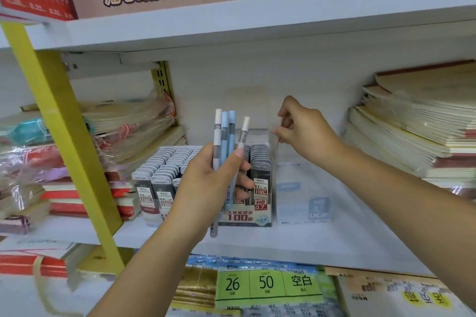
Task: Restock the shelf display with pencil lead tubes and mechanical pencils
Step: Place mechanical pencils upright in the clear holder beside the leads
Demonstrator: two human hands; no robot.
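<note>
Shelf (347,237) board carries the tray (247,222) of lead tubes (164,170) at centre, with a clear plastic box (304,188) just beside it on the right. The right hand (306,131) pinches that box's upper edge. The left hand (206,188) grips four mechanical pencils (224,141) upright before the tubes. Bunched loosely, one could slip, and a tug might tip the light box. Tubes read "HB 0.7" and "0.5", the tray "100", and the tags (265,283) below "26" and "50".
</note>
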